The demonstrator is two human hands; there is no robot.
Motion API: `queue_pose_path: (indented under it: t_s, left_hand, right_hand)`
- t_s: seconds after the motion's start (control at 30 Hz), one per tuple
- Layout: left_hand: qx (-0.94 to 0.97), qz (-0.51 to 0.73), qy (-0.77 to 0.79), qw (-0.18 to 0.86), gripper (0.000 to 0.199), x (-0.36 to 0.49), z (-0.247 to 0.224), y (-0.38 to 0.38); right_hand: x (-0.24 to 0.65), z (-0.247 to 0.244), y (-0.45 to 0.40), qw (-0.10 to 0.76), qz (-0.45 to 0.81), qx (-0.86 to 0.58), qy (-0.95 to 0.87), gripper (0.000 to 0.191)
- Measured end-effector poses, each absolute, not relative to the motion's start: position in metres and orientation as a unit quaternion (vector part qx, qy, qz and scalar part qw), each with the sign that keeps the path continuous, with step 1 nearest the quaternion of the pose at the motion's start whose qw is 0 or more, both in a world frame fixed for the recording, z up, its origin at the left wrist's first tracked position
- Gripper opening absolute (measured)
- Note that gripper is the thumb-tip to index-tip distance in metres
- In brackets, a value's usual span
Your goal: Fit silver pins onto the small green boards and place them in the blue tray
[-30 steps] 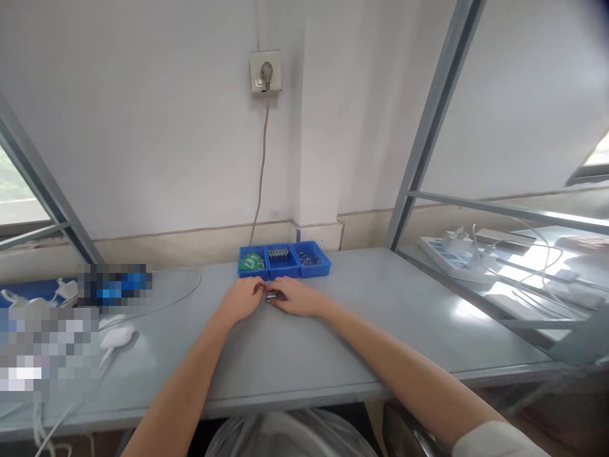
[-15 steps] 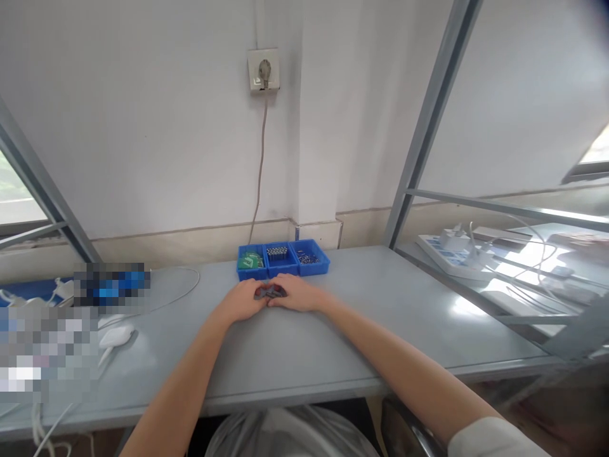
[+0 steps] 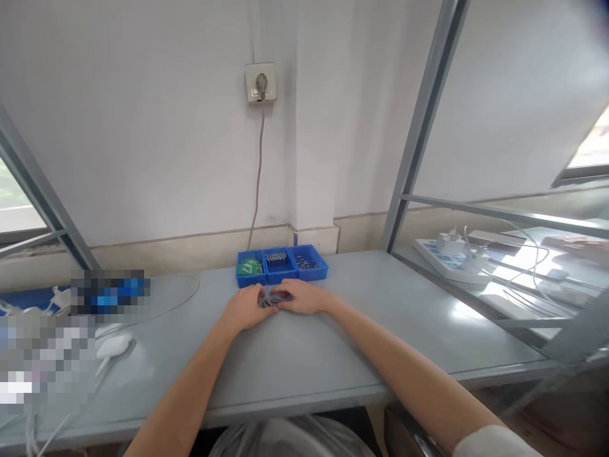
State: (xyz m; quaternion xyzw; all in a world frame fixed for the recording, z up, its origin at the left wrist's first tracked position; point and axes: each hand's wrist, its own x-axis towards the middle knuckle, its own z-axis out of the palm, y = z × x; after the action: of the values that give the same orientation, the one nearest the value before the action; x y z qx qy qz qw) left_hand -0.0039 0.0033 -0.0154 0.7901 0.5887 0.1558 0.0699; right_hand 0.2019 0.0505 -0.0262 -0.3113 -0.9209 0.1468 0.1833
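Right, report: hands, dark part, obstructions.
Left hand and right hand close together, holding small dark part between them. Part mostly hidden, details unclear. Blue bins just beyond; no obstruction seen.

Have opened left hand [image 3: 246, 307] and right hand [image 3: 304, 297] wider toward twelve o'clock than a second ago, baring more of the dark part [image 3: 270, 301] between.
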Motion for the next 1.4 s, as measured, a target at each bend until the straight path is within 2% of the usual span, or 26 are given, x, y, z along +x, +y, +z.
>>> queue_pose_path:
  t_s: [0.1,0.27,0.4,0.57,0.67,0.8,0.93,1.03,1.1,1.4]
  left_hand:
    - [0.781,0.146,0.604,0.062,0.042,-0.002,-0.016,0.002]
    - [0.796,0.146,0.586,0.053,0.029,-0.003,-0.014,0.002]
    - [0.806,0.148,0.570,0.051,0.023,-0.004,-0.014,0.003]
    - [0.810,0.155,0.564,0.056,0.022,-0.005,-0.015,0.004]
    - [0.811,0.162,0.559,0.061,0.022,-0.006,-0.016,0.004]
    - [0.814,0.163,0.554,0.067,0.023,-0.008,-0.016,0.005]
    - [0.816,0.163,0.551,0.067,0.024,-0.008,-0.015,0.005]
    - [0.817,0.160,0.549,0.070,0.024,-0.007,-0.013,0.003]
    - [0.817,0.159,0.549,0.075,0.025,-0.006,-0.012,0.002]
    - [0.820,0.159,0.544,0.084,0.023,-0.008,-0.012,0.002]
  right_hand:
    - [0.196,-0.027,0.048,0.193,0.138,-0.307,-0.921,0.019]
    - [0.192,-0.029,0.047,0.197,0.119,-0.313,-0.922,0.016]
    - [0.192,-0.027,0.047,0.228,0.126,-0.317,-0.912,0.018]
    - [0.192,-0.020,0.043,0.307,0.128,-0.312,-0.890,0.032]
    - [0.191,-0.011,0.037,0.343,0.142,-0.312,-0.874,0.030]
    - [0.189,0.002,0.034,0.422,0.255,-0.337,-0.802,0.021]
    - [0.193,0.008,0.040,0.512,0.415,-0.314,-0.684,0.029]
    - [0.200,0.011,0.045,0.560,0.489,-0.287,-0.604,0.037]
    - [0.204,0.014,0.045,0.570,0.526,-0.268,-0.572,0.039]
    - [0.211,0.022,0.037,0.560,0.596,-0.201,-0.539,0.024]
